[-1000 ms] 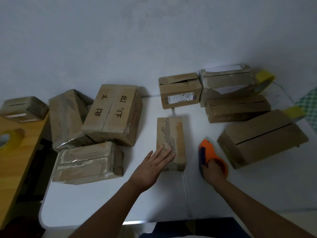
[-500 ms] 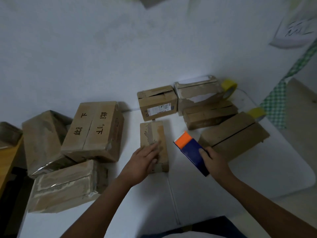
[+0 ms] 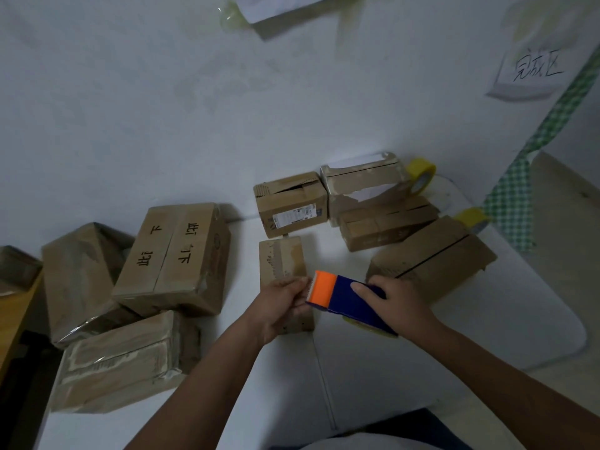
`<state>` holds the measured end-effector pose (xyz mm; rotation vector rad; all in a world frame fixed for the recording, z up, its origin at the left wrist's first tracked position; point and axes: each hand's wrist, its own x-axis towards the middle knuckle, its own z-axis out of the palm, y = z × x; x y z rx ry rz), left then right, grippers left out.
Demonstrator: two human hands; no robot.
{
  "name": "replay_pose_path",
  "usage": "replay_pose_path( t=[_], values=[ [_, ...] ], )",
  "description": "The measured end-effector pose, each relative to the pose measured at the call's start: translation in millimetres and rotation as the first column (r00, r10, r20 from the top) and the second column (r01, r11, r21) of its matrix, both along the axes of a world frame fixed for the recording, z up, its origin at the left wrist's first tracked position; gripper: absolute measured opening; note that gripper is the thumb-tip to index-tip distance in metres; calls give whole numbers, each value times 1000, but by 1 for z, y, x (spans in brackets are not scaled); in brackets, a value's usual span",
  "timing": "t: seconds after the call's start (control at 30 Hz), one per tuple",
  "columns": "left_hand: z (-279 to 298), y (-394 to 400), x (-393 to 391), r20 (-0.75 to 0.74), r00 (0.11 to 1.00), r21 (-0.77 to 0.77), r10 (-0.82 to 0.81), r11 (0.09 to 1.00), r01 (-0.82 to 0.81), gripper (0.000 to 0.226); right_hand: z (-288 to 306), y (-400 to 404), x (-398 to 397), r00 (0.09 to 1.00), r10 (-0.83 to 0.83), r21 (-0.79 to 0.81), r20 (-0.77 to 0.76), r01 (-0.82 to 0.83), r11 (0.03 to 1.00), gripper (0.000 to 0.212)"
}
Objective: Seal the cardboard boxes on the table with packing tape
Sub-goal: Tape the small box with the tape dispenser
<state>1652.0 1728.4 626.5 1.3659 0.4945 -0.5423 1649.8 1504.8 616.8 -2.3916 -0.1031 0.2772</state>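
The right hand [image 3: 400,298] grips a blue tape dispenser [image 3: 352,302] with an orange cutter end, held just above a small cardboard box [image 3: 281,264] that lies near the middle of the white table [image 3: 292,384]. The left hand [image 3: 280,305] has its fingers curled at the orange end, pinching there; whether tape lies between them cannot be told. Other cardboard boxes stand left and right, with a yellow tape roll [image 3: 421,177] behind the right-hand group.
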Motion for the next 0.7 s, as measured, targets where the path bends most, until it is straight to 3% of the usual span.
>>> replay_pose_path(
  t=[0.2,0.4,0.7],
  values=[
    [-2,-2,-5,-108,994,-25,0,1000,-3,5,2,4,0,996,86,-5,35,-85,996,39],
    [-5,6,-8,-88,996,-38,4,999,-7,11,-1,5,1,995,95,4,14,-95,995,43],
    [-18,4,-20,84,996,241,31,969,-50,22,3,11,7,990,138,-21,19,-138,990,42]
  ],
)
